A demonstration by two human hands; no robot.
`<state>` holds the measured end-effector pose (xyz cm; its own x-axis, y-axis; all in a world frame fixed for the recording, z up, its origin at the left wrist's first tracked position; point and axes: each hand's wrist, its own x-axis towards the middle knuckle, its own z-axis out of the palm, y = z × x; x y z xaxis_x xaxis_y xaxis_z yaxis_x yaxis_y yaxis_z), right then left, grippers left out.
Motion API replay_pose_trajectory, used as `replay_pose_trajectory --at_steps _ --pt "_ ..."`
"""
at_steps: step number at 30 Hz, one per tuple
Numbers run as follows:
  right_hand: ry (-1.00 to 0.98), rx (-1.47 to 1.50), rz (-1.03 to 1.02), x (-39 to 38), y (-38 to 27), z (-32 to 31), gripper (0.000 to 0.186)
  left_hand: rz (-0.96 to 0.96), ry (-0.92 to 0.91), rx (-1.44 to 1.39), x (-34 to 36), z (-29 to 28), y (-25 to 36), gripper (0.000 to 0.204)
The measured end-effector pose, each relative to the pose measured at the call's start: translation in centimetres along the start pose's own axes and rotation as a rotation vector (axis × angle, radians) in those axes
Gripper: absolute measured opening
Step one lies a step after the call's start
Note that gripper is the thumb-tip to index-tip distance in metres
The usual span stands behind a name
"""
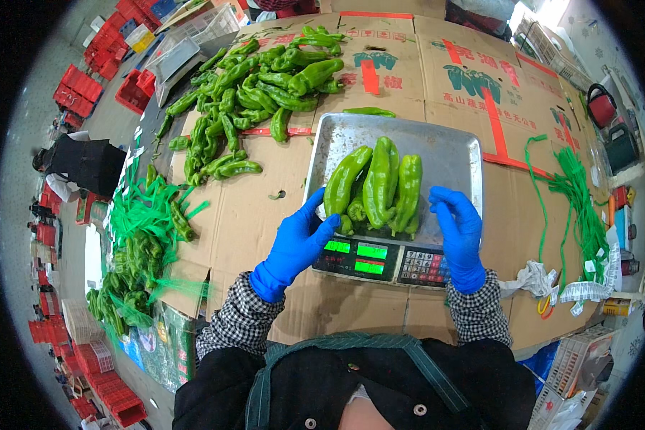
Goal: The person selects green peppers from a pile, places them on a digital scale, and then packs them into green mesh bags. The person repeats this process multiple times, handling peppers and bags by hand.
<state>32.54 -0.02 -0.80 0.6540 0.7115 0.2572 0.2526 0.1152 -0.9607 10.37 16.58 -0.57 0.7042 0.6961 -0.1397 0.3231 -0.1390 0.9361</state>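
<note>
Several long green peppers (381, 183) lie side by side on the metal pan (451, 165) of a weighing scale, their ends pointing toward me. My left hand (294, 244), in a blue glove, is at the near left of these peppers. Its thumb and fingers are apart beside the leftmost one; whether they touch it I cannot tell. To the right of the peppers, my right hand (457, 233), also blue-gloved, hovers over the pan's edge with loosely bent fingers and nothing in them. Below the pan, the scale's panel (387, 262) has lit green displays and a keypad.
A big heap of green peppers (258, 86) covers the far left of the cardboard-topped table (258, 201). Bagged peppers in green netting (136, 258) hang at the left edge. Green net strips (577, 186), white labels (595, 287) and orange-handled scissors (545, 308) lie right. Red crates (79, 93) stand beyond.
</note>
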Motion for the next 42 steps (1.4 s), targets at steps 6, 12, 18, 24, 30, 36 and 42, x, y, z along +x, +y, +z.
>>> replay_pose_trajectory --at_steps 6,12,18,24,30,36,42 --pt "-0.014 0.01 0.003 0.0 0.1 0.2 0.021 0.07 0.051 -0.054 0.2 0.4 -1.1 0.065" --pt "0.015 -0.069 -0.012 0.0 -0.3 -0.6 0.021 0.042 0.2 -0.085 -0.1 -1.9 -1.0 0.037" --pt "0.041 -0.027 0.028 0.2 0.7 -1.6 0.021 0.249 0.473 0.857 6.9 -13.7 -12.8 0.05" --pt "0.012 -0.071 -0.018 0.4 -0.5 -1.0 0.021 0.216 0.455 1.339 11.3 -17.9 -16.5 0.04" --pt "0.145 0.044 0.014 -1.1 -0.5 -3.1 0.022 0.124 0.365 1.111 9.1 -16.7 -11.2 0.024" --pt "0.191 0.058 0.038 -2.2 -0.7 -4.5 0.022 0.157 0.373 0.082 8.1 -12.3 0.3 0.039" --pt "0.125 0.083 -0.034 -2.3 -1.5 -3.0 0.022 0.093 0.235 0.127 7.1 -4.6 6.1 0.057"
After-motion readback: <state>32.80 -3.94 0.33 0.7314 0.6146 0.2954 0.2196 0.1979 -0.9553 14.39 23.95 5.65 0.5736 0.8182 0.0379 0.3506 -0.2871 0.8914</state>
